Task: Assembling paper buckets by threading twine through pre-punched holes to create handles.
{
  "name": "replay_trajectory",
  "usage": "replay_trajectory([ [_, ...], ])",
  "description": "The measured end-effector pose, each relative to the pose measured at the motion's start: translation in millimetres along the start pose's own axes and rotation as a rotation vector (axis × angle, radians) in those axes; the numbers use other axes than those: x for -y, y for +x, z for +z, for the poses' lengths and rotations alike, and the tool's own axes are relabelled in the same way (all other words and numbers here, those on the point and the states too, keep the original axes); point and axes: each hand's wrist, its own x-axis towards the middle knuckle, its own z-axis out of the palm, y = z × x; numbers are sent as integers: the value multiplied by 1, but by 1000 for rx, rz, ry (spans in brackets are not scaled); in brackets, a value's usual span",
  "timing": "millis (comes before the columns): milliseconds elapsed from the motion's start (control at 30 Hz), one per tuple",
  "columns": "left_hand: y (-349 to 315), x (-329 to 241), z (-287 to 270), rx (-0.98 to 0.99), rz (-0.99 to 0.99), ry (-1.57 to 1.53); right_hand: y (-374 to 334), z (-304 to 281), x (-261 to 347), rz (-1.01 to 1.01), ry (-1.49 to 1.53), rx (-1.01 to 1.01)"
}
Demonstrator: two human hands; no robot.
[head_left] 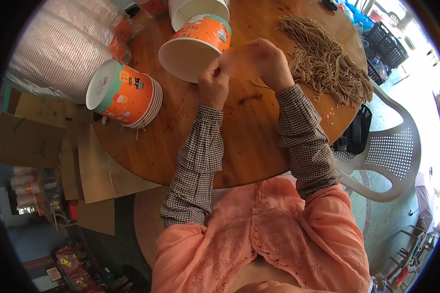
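Note:
An orange and green paper bucket (209, 32) lies on its side on the round wooden table, its white mouth turned toward me. My left hand (215, 85) is closed in a pinch in front of its rim; whether it touches the rim I cannot tell. Just to the right, my right hand (275, 66) has its fingers curled. A blurred patch between the hands hides the fingertips and anything in them. Below my right hand a short tan cord (260, 83) shows against the wood. A heap of loose tan cords (322, 61) spreads over the table's right side.
At the left edge of the wooden table (181, 146) lies a nested stack of orange buckets (129, 95), cord ends hanging from it. Plastic-wrapped stacks of buckets (58, 53) fill the far left. Cardboard boxes (34, 134) stand below; a plastic chair (391, 146) is at the right.

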Motion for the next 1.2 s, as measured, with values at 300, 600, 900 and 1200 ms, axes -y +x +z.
replay_trajectory([
  [300, 0, -1, -2, -4, 27, -75, -4, 1, 15, -89, 166, 157],
  [600, 1, -4, -2, -23, 32, -55, -4, 4, 16, -32, 91, 142],
  [900, 0, -3, -1, -19, 50, 9, -7, 9, 12, -46, 108, 124],
  [1200, 0, -1, 1, -184, 396, 477, -4, 4, 17, 31, 266, -289],
])
